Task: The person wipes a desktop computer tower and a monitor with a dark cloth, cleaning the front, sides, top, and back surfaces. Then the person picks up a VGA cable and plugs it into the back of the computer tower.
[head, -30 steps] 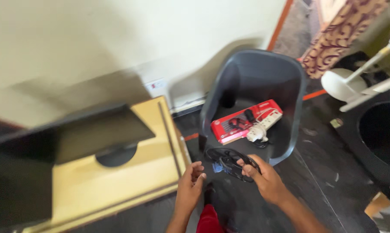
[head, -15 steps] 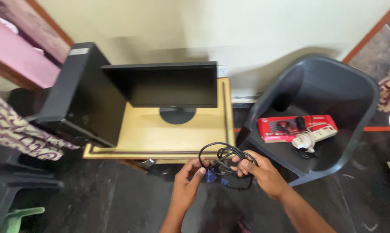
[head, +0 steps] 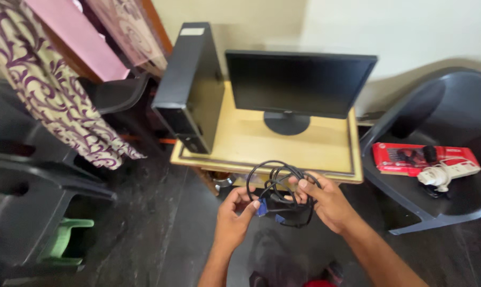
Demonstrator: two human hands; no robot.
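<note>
You hold a coiled black cable (head: pixel 279 194) between both hands, just in front of the near edge of the wooden surface (head: pixel 309 151). Your right hand (head: pixel 328 204) is clenched around the bundle of loops, thumb pressed on top, while your left hand (head: pixel 235 215) pinches the blue connector end (head: pixel 261 208) between fingertips and thumb. Judging by how things lie, the work is at an early stage: the cable is still looped up, with neither end plugged into anything that shows.

Beyond your hands, the dark monitor (head: pixel 299 82) stands on its round foot on the surface, and the black computer tower (head: pixel 190 85) stands upright just left of it. Whether either has a cable at its back is hidden. To the right of your right hand, a dark plastic chair (head: pixel 410 199) carries a red box (head: pixel 410 158) and a white power strip (head: pixel 448 172), well apart from your grasp.
</note>
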